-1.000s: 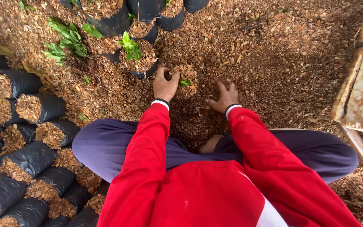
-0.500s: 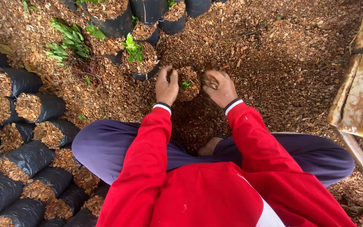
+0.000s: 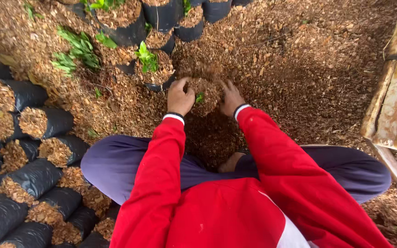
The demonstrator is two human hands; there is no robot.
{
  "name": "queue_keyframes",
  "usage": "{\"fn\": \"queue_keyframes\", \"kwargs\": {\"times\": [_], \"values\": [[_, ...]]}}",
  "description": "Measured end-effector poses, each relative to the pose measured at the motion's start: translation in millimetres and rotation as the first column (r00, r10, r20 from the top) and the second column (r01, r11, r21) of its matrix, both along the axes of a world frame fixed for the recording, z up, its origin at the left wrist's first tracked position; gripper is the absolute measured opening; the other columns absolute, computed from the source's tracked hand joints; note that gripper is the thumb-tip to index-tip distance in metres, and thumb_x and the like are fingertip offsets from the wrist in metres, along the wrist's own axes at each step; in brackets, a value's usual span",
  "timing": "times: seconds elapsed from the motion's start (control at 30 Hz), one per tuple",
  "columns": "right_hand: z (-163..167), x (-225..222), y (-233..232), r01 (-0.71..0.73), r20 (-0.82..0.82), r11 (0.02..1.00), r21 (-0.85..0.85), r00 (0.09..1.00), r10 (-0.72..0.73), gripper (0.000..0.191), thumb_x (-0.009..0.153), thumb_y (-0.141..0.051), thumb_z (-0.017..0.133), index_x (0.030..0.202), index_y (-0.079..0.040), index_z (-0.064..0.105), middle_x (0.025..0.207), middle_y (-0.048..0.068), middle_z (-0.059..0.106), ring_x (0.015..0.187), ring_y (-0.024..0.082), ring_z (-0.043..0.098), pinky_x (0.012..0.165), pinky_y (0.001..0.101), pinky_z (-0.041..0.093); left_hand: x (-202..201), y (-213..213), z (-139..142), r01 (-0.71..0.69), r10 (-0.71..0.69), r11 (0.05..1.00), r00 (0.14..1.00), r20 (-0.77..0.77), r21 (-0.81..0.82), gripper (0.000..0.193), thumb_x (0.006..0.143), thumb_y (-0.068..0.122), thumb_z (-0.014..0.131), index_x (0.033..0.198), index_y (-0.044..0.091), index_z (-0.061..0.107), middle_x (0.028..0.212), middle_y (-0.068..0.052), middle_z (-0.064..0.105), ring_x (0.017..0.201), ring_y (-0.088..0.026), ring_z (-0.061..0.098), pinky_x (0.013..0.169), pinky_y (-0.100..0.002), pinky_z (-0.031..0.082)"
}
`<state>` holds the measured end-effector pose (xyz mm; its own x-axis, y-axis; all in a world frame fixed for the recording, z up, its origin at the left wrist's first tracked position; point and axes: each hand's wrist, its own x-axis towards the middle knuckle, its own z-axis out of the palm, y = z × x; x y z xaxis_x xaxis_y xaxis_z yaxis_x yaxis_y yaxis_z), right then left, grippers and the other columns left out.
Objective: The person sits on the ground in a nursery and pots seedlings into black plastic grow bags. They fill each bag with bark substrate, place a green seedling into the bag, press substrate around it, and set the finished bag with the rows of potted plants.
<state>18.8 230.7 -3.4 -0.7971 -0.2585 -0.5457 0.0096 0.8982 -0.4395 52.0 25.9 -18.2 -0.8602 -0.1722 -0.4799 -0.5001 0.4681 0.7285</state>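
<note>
Head view: small filled bag (image 3: 205,96) with a green seedling (image 3: 200,97) sits upper centre of frame, between both hands. Left hand (image 3: 180,98) curled against its left side; right hand (image 3: 231,98) flat against its right side, fingers spread. Wood-chip ground (image 3: 299,69) all round. Black filled bags (image 3: 33,174) lie stacked lower left.

- Head view, single: worn high, looking steeply down and forward over red sleeves (image 3: 161,183) and crossed legs.
- Range: close; hands mid-frame.
- Coverage: wood-chip ground (image 3: 309,69) far, bag rows (image 3: 28,174) left.
</note>
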Motion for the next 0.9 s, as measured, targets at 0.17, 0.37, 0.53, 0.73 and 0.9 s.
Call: {"fn": "queue_keyframes", "kwargs": {"times": [0.17, 0.37, 0.53, 0.73, 0.9], "values": [[2.2, 26.2, 7.8, -0.079, -0.223, 0.980, -0.184, 0.974, 0.037, 0.083, 0.081, 0.004, 0.059, 0.159, -0.015, 0.040, 0.164, 0.026, 0.031, 0.147, 0.046, 0.039, 0.121, 0.0486, 0.042, -1.5, 6.7, -21.9, 0.070, -0.106, 0.989, 0.950, -0.295, -0.130, 0.039, 0.093, 0.021, 0.060, 0.130, 0.012, 0.069, 0.133, -0.021, 0.065, 0.113, -0.035, 0.066, 0.102, -0.043, 0.049], [8.2, -4.1, 10.4, -0.458, -0.379, 0.870, -0.184, 0.850, 0.367, 0.079, 0.075, 0.011, 0.058, 0.149, -0.016, 0.056, 0.166, 0.031, 0.026, 0.153, 0.047, 0.028, 0.123, 0.0487, 0.033, -0.3, 14.9, -32.4, -0.144, 0.080, 0.976, 0.936, -0.343, -0.166, 0.035, 0.097, 0.021, 0.058, 0.128, 0.010, 0.071, 0.122, -0.019, 0.073, 0.107, -0.036, 0.071, 0.098, -0.043, 0.054], [-32.8, 14.9, 26.2, -0.163, -0.133, 0.978, -0.127, 0.980, 0.146, 0.084, 0.081, -0.011, 0.072, 0.156, -0.007, 0.034, 0.163, 0.029, 0.023, 0.152, 0.052, 0.027, 0.118, 0.0550, 0.032, 8.9, -3.4, -26.1, -0.099, 0.106, 0.994, 0.983, -0.148, 0.053, 0.043, 0.093, 0.019, 0.056, 0.134, 0.008, 0.064, 0.121, -0.020, 0.071, 0.102, -0.033, 0.072, 0.094, -0.041, 0.054], [-43.6, 46.5, 34.7, -0.069, -0.252, 0.994, -0.080, 0.966, 0.047, 0.062, 0.089, -0.004, 0.067, 0.149, -0.011, 0.051, 0.160, 0.024, 0.038, 0.143, 0.050, 0.042, 0.115, 0.0528, 0.042, -4.9, 2.6, -21.0, 0.033, -0.014, 0.999, 0.927, -0.374, 0.044, 0.034, 0.093, 0.012, 0.066, 0.125, 0.008, 0.074, 0.130, -0.020, 0.068, 0.118, -0.035, 0.063, 0.104, -0.043, 0.043], [13.0, 18.1, 14.4, -0.232, -0.390, 0.968, -0.095, 0.903, 0.178, 0.070, 0.072, 0.003, 0.067, 0.140, -0.016, 0.061, 0.163, 0.025, 0.031, 0.145, 0.052, 0.038, 0.106, 0.0561, 0.044, -3.0, 19.5, -11.5, -0.048, 0.037, 0.998, 0.957, -0.288, -0.032, 0.027, 0.095, 0.013, 0.063, 0.117, 0.010, 0.077, 0.121, -0.012, 0.074, 0.105, -0.029, 0.073, 0.097, -0.038, 0.056]]}}
